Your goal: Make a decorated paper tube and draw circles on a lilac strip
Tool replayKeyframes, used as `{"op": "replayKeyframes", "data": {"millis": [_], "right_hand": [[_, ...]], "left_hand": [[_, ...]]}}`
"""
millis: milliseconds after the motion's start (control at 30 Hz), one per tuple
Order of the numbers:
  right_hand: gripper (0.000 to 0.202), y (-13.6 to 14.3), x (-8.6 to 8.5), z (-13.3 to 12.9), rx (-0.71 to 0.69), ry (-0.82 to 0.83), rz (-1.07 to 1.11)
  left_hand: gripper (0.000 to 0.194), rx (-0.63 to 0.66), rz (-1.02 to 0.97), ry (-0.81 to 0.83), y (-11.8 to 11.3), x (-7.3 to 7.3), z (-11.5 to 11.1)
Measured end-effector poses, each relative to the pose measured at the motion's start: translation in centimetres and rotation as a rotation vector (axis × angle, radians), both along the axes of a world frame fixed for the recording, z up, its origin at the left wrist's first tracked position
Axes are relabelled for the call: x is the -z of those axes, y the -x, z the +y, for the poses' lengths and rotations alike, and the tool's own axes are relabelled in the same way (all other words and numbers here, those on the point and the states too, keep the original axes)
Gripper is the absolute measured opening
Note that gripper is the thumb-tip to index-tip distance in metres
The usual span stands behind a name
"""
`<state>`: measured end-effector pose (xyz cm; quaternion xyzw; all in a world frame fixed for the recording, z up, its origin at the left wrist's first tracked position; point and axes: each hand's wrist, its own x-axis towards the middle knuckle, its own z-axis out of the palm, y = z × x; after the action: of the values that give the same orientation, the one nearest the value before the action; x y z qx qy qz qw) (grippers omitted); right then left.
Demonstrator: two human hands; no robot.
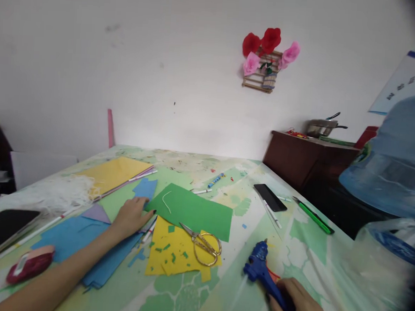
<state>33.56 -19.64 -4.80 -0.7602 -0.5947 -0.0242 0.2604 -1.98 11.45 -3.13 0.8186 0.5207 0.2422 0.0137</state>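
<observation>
My right hand (298,306) is wrapped round the handle of a blue glue gun (259,262), its nozzle pointing away from me. My left hand (130,217) reaches across blue paper sheets (72,234) and closes on the left corner of a green paper sheet (200,211); the exact grip is partly hidden. A thin pale strip (165,202) lies on the green sheet. Gold-handled scissors (204,245) rest across its near edge and over a yellow sheet (162,260) strewn with green scraps.
Around these lie a black phone (270,197), a green utility knife (314,216), a dark red object (31,264), white shredded strands (57,193) and a dark tablet-like device (4,230). A large water bottle (400,158) stands right, beside a clear container (380,264).
</observation>
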Motion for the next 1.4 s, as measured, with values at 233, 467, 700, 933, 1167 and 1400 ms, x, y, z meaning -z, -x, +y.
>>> {"op": "replayKeyframes", "data": {"millis": [233, 467, 700, 933, 1167, 1400], "right_hand": [[0.03, -2.1, -1.5, -0.5, 0.18, -0.062, -0.097], [0.031, -7.8, -1.2, -0.7, 0.227, -0.02, -0.244], [0.022, -5.1, -3.8, 2.0, 0.404, 0.14, -0.542], [0.018, 8.2, -6.5, 10.4, -0.221, 0.247, -0.078], [0.02, 12.3, -5.0, 16.7, -0.274, 0.368, 0.001], [0.007, 12.6, -4.7, 16.4, -0.283, 0.351, 0.046]], "left_hand": [[0.04, 0.05, -0.122, 0.048, -0.2, 0.4, -0.4], [0.041, -0.034, -0.335, 0.18, -0.9, 0.4, 0.0], [0.037, 0.007, -0.587, 0.296, -0.7, 0.4, 0.7], [0.039, 0.183, -0.718, 0.436, -1.2, -0.3, -0.6], [0.021, 0.209, -0.563, 0.304, -2.5, -0.7, -2.9], [0.014, 0.127, -0.546, 0.311, -4.7, -0.4, -3.4]]}}
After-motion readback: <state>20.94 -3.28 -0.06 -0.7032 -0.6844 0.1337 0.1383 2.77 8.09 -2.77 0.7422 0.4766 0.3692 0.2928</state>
